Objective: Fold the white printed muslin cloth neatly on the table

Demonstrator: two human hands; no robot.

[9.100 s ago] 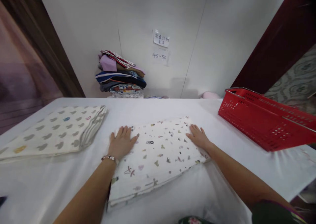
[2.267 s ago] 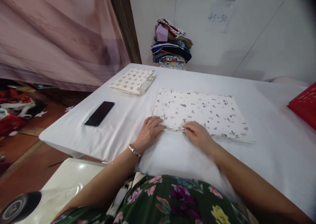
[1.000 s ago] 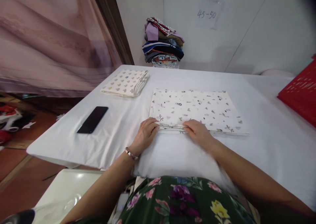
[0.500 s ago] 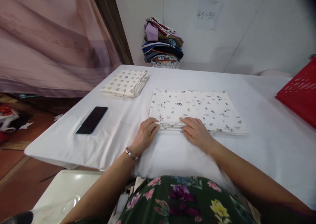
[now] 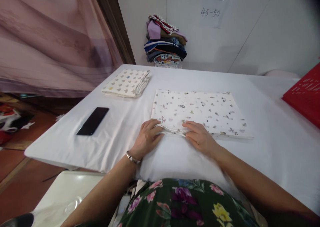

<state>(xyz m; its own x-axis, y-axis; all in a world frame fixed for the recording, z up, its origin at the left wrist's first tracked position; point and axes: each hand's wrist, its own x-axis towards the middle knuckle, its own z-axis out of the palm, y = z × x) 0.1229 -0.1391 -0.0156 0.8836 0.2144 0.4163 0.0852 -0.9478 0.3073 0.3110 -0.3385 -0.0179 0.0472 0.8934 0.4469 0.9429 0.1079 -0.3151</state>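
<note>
A folded white cloth (image 5: 197,110) with small printed figures lies flat on the white-covered table. My left hand (image 5: 148,136) pinches its near left corner, thumb below and fingers on top. Along the same near edge, to the right, my right hand (image 5: 200,136) grips the layers, its thumb under the edge and its fingers over it. Between the hands the layered edge sags slightly. A second folded cloth (image 5: 127,82), cream with grey printed shapes, sits at the table's back left, apart from both hands.
A black phone (image 5: 93,121) lies on the left of the table (image 5: 120,127). At the right edge is a red item (image 5: 303,93). Behind the table stands a stack of folded fabrics (image 5: 165,43). A pink curtain (image 5: 50,36) hangs at the left.
My left hand has curled further around the cloth's near left corner. The layers of the near edge, spread before, are now pressed closer together. My right hand has hardly moved.
</note>
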